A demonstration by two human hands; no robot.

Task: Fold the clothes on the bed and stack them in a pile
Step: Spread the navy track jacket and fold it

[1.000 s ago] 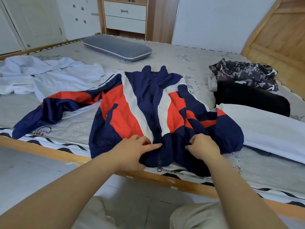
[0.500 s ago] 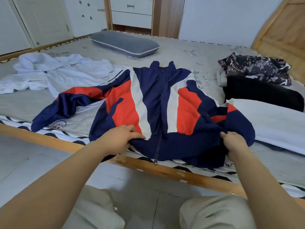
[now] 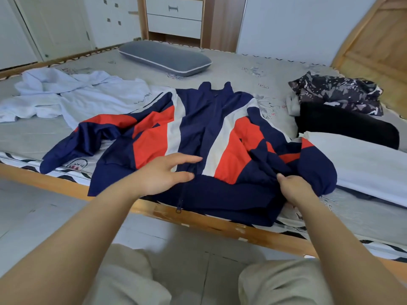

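Note:
A navy, red and white zip jacket [image 3: 198,133] lies face up on the bed [image 3: 242,67], its hem hanging over the wooden front rail. My left hand [image 3: 165,175] lies flat on the jacket beside the zip, fingers stretched out. My right hand [image 3: 293,188] pinches a bunch of navy fabric at the jacket's lower right. The left sleeve stretches out toward the bed's left edge. A crumpled pale blue garment [image 3: 72,95] lies at the far left.
At the right sit a folded white piece [image 3: 363,164], a black piece [image 3: 343,126] and a dark patterned garment [image 3: 337,91]. A grey pillow [image 3: 165,57] lies at the back. The wooden bed rail [image 3: 220,223] runs along the front.
My left hand has let go of the hem and now lies flat nearer the zip. My right hand still holds fabric at the lower right. The jacket's body lies more spread out.

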